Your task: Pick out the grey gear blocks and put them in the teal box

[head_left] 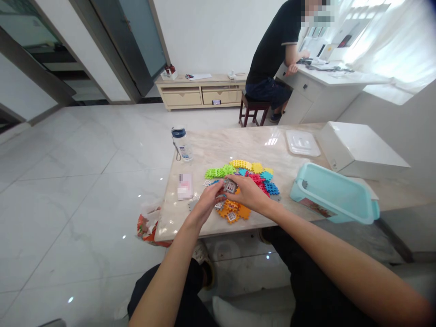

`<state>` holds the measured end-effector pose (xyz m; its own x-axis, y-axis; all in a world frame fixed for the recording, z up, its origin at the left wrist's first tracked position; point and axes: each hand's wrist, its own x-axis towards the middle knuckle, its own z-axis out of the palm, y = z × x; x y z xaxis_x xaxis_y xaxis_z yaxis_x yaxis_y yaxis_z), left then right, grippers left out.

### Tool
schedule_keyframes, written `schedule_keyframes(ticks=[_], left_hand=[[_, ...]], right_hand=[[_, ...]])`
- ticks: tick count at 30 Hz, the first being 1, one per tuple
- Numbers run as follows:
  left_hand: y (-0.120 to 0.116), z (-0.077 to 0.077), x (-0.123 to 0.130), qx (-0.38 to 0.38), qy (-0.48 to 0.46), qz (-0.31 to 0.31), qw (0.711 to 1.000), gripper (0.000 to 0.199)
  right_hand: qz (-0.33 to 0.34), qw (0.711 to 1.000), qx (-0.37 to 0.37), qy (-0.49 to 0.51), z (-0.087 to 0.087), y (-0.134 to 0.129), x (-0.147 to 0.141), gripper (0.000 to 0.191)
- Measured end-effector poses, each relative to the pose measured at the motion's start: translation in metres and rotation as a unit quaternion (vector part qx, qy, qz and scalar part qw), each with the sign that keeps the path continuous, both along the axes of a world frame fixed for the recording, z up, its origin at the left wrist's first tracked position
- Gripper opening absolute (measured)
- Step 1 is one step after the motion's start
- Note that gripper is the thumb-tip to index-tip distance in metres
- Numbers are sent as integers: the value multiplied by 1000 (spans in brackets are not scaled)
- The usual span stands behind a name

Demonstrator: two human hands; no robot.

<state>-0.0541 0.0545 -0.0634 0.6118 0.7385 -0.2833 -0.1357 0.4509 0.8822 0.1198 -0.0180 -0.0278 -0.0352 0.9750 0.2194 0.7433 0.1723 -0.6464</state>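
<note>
Above the near part of the table, my left hand [210,200] and my right hand [250,193] meet around a grey building tile [230,186] with a white window pattern. Fingers of both hands are closed on its edges, covering part of it. Around and beneath them lie toothed plastic tiles: orange tiles [243,211] nearest me, green tiles [218,172] behind on the left, yellow tiles [240,164] at the back, red tiles [258,180] and blue tiles [271,188] to the right. My hands hide some of the pile.
A water bottle [184,146] stands at the table's left edge, near a pink-and-white card or packet [185,187]. On the right are a turquoise bin [335,193], a clear lid [302,143] and a white box [366,145]. Another person [272,45] sits at a far desk.
</note>
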Motion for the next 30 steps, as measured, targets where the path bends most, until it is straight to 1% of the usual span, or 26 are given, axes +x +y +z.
schedule_keyframes(ticks=[2, 5, 9, 12, 16, 20, 23, 25, 27, 29, 30], left_hand=[[-1, 0, -2, -44, -25, -17, 999, 56], [-5, 2, -7, -71, -48, -63, 994, 59], [-6, 8, -14, -72, -71, -141, 985, 58], [-3, 9, -17, -63, -69, -161, 983, 54], [6, 6, -19, -36, -67, -146, 986, 50], [9, 7, -19, -26, -54, -137, 989, 51], [5, 10, -18, -17, -40, -120, 992, 53], [3, 12, -17, -3, -32, -111, 993, 52], [4, 14, -16, 17, -23, -86, 996, 50], [8, 15, -16, 22, -13, -28, 999, 52], [11, 16, -17, 17, -9, 7, 1000, 52]], right_hand=[[45, 998, 19, 28, 6, -8, 3, 46], [96, 993, 40, 52, 11, -19, 6, 51], [113, 991, 40, 65, 13, -25, 10, 59], [131, 989, 31, 59, 16, -24, 12, 61], [150, 987, 34, 42, 20, -18, 11, 63], [126, 991, 31, 14, 19, -13, 11, 69], [104, 994, 25, 9, 18, -11, 12, 62], [106, 994, 18, 10, 19, -11, 14, 58], [98, 995, 17, 13, 19, -9, 18, 60], [60, 998, 15, 15, 17, -6, 25, 58], [35, 999, 12, 15, 15, -4, 30, 52]])
